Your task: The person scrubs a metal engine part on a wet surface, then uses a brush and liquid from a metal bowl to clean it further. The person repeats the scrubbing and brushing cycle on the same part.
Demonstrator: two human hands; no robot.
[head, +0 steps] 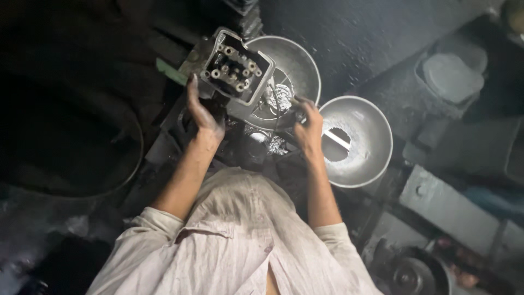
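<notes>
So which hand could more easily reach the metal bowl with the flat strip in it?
Probably the right hand: it sits beside that bowl, while the left hand grips the boxy metal part.

A second metal bowl [376,136] and grey blocks [445,205] lie nearby.

Head view, steeply downward — close over workbench [382,49]

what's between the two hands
In the head view, between the left hand and right hand lie the metal engine part's lower edge and shiny scraps.
</notes>
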